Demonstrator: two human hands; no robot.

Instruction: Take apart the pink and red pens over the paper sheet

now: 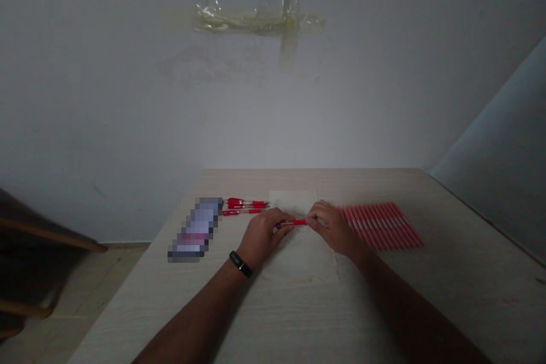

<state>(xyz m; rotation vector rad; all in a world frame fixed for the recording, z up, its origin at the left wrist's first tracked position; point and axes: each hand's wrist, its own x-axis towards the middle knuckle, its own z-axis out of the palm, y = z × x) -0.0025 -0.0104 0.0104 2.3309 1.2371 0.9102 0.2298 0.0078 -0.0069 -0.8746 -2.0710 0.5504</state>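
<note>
Between my two hands a red pen [300, 222] lies level, just above a pale sheet [294, 267] on the table. My left hand [265, 233] pinches its clear left part, and my right hand [328, 223] has its fingers closed on the red right end. The very tip is hidden by the right fingers. Several similar red pens [245, 203] with clear barrels lie left of the sheet, beyond my left hand. On the right, a row of several slim red sticks [384, 224], perhaps pens or refills, lies side by side near my right wrist.
A phone-like device [198, 227], blurred into blocks, lies on the left of the wooden table [298, 330]. Behind the table stands a white wall [128, 96] with strips of clear tape [247, 24]. Dark furniture with wooden rails [51, 233] is at the lower left.
</note>
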